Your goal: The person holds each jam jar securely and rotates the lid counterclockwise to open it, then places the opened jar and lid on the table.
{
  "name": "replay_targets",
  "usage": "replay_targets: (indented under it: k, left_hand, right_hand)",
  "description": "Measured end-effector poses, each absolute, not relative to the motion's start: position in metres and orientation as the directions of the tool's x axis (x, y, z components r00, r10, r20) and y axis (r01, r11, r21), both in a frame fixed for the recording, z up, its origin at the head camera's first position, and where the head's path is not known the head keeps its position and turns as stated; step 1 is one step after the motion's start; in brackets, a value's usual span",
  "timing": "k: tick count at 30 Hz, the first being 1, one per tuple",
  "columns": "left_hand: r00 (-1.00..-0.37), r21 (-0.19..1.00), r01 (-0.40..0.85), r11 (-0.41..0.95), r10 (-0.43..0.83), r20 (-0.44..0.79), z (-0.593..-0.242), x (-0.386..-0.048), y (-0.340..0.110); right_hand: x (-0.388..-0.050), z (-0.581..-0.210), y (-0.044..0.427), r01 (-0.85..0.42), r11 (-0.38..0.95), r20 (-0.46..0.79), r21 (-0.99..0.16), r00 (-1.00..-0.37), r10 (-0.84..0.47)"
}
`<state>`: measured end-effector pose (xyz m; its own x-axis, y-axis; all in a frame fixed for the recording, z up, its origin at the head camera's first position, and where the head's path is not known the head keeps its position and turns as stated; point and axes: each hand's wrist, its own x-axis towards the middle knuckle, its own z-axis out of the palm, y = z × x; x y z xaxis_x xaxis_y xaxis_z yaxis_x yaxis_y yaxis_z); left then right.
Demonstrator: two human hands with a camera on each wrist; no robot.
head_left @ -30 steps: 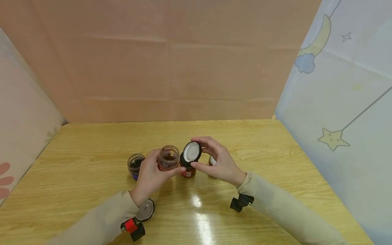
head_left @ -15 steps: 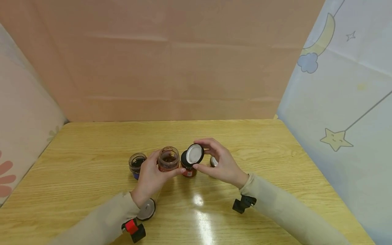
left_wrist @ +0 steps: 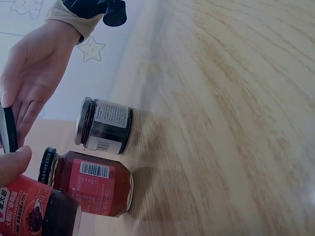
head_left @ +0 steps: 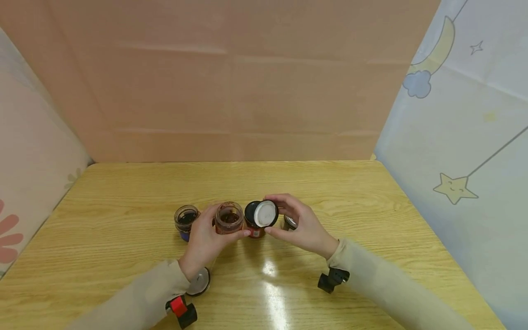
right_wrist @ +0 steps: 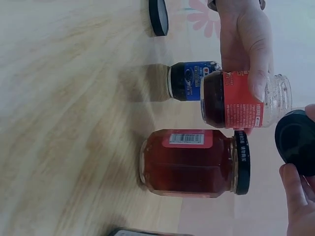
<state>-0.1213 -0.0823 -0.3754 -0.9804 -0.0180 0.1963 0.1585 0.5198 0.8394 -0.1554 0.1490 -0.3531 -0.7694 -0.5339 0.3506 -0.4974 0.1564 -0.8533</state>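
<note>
Now gripping jar (head_left: 228, 225) with left hand (head_left: 205, 241), pinching lid (head_left: 266, 214) with right hand (head_left: 304, 228). Apparently uncapping or recapping; next likely needing jar steady.

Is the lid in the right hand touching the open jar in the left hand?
Apart. The head view shows it: a gap separates the lid from the open jar, with a closed jar visible in between.
</note>
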Motion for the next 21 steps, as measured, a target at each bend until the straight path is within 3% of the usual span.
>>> replay_targets:
  k: [10, 21]
  left_hand:
    - [-0.99, 0.849, 0.099, 0.519, -0.033, 0.136, -0.382, -0.122, -0.082]
    - [-0.993, 0.849, 0.076, 0.522, -0.037, 0.112, -0.391, -0.124, -0.085]
  right_hand:
    - [-0.15, -0.363, 0.154, -0.493, 0.118, 0.347, -0.862, -0.744, -0.571]
    - [-0.143, -0.364, 0.157, -0.484, 0.176, 0.3, -0.857, -0.747, -0.593]
